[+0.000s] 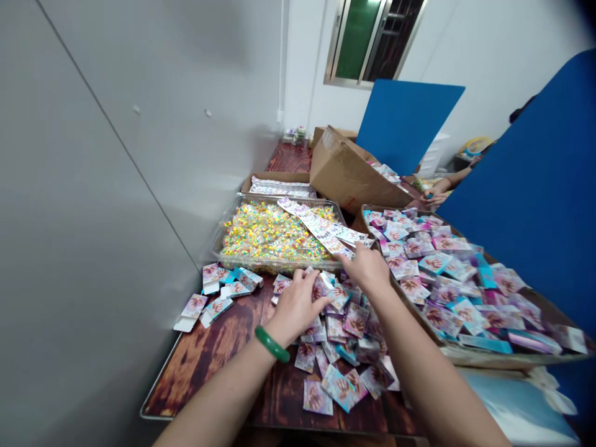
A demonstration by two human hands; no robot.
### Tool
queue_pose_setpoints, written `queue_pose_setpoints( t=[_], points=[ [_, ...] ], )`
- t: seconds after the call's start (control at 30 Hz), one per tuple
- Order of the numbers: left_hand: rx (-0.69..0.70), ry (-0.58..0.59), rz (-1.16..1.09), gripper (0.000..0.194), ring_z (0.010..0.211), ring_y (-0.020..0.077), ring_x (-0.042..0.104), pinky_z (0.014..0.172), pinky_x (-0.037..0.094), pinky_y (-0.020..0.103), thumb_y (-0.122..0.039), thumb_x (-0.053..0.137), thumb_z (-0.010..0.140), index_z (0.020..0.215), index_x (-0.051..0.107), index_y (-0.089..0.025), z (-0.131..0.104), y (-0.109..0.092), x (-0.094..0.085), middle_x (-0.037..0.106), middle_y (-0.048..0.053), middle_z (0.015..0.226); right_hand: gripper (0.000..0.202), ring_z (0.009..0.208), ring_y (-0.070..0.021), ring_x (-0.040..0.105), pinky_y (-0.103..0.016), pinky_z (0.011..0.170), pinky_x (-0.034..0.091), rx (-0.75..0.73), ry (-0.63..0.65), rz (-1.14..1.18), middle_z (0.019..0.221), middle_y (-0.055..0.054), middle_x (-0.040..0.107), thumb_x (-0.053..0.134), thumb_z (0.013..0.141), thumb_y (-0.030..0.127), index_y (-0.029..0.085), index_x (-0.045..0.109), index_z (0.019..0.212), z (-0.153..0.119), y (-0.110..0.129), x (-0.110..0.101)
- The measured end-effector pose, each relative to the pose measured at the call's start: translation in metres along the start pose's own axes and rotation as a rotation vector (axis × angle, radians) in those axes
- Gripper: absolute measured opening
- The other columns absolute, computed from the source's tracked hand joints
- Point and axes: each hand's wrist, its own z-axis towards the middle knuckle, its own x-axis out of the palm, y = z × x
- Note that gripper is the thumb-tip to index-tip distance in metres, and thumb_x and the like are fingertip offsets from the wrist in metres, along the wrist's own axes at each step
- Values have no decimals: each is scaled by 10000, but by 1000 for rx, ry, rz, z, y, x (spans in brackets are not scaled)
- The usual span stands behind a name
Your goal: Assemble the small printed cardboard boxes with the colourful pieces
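My left hand, with a green bangle on its wrist, is closed around a small printed carton above the heap. My right hand reaches to the near ends of some white sticker strips, its fingers bent onto them. The strips lie across a clear plastic tub full of small bags of coloured beads. Below both hands a loose heap of purple and blue cartons covers part of the wooden table.
Several cartons with flaps raised lie left of the tub. On the right stands a large box of cartons. Behind are a tray of strips, a tilted cardboard box and blue panels. Another person's hand shows beyond.
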Motion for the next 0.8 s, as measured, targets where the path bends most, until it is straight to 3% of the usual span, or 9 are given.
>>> queue_pose_setpoints(
  t=[0.1,0.2,0.3,0.37,0.5,0.6,0.67,0.73,0.8],
  points=[
    [34,-60,-142,593,1034,303,522,935,338,350,-441,745,632,1171,585,-252,14,1,7,523,88,1113,548,1014,-380,589,-465,805,442,49,77,-33,996,-260,664,617,759,414,58,540,1169,15,-8,12],
    [13,-119,-238,382,965,272,539,913,357,347,-474,670,712,986,671,-208,24,4,9,614,84,976,443,991,-353,607,-444,814,439,47,89,47,1014,-256,661,594,760,263,60,550,1151,20,-16,21],
    [-108,-86,-382,329,774,213,563,776,414,322,-488,606,766,806,682,-170,34,5,9,634,54,774,331,860,-300,655,-382,740,474,27,149,197,930,-188,696,603,719,197,89,629,1031,24,-23,18],
    [-216,-97,-565,336,712,173,562,715,427,294,-482,625,758,835,662,-156,40,3,9,632,42,769,281,745,-245,666,-335,663,494,7,180,302,849,-128,708,589,738,221,104,646,987,22,-23,8],
    [-384,9,-1055,375,756,158,599,748,451,290,-485,635,764,895,620,-134,47,-10,6,654,80,841,235,590,-166,623,-272,538,484,-119,314,740,746,-53,682,588,774,314,131,633,913,-10,-15,-14],
    [-363,74,-1239,280,706,146,600,719,465,284,-341,674,754,895,604,-110,45,-19,-3,649,79,801,173,513,-132,563,-246,485,444,-282,471,974,622,0,627,618,765,338,166,621,748,-47,-9,-24],
    [-299,-10,-1186,378,687,134,596,694,465,271,-200,711,698,1039,570,-120,38,-23,-12,645,47,792,192,533,-145,568,-259,500,448,-373,358,851,608,-3,631,599,794,349,186,631,698,-65,-7,-30],
    [-210,-65,-1019,578,638,123,572,659,452,263,-169,712,688,1221,488,-161,25,-28,-22,620,-4,721,167,645,-188,610,-312,590,487,-420,58,692,726,-45,680,606,805,359,205,669,807,-74,-5,-38],
    [-87,-46,-831,668,601,116,531,639,431,259,-207,685,731,1337,404,-201,11,-34,-30,583,-31,656,290,855,-245,627,-388,749,501,-486,-183,598,961,-97,691,653,777,369,222,653,1027,-77,0,-47]
  ],
)
